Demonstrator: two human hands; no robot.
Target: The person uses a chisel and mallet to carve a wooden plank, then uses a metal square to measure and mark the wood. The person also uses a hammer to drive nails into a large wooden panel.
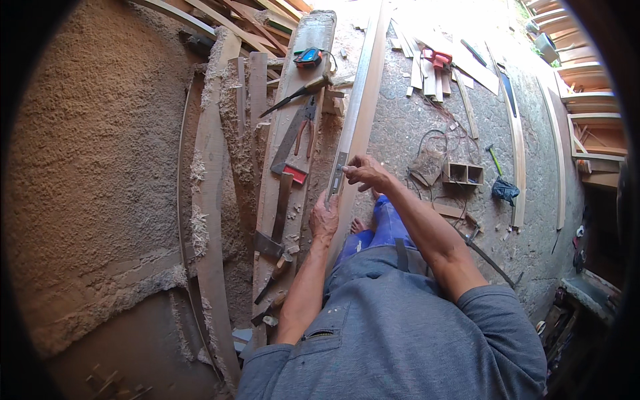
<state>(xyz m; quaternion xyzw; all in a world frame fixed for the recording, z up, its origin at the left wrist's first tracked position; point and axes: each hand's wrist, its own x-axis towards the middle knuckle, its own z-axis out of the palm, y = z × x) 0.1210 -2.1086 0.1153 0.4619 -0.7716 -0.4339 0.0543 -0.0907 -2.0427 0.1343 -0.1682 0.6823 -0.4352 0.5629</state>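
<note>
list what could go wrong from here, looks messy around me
1. Bare toes show near the work, so the slim grey tool by your left hand and right hand might hurt them if it dropped.
2. Pliers and a hammer-like tool lie loose on the narrow plank beside your left arm; a bump could knock one off.
3. Thin cords lie looped on the floor and might catch a foot.

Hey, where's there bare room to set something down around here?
One free patch is the floor between the two long boards lying at right. Another lies between the plank before you and the wood offcuts. It's crowded around the divided wooden box, and on the bench among tape measure, pliers and hammer.
</note>
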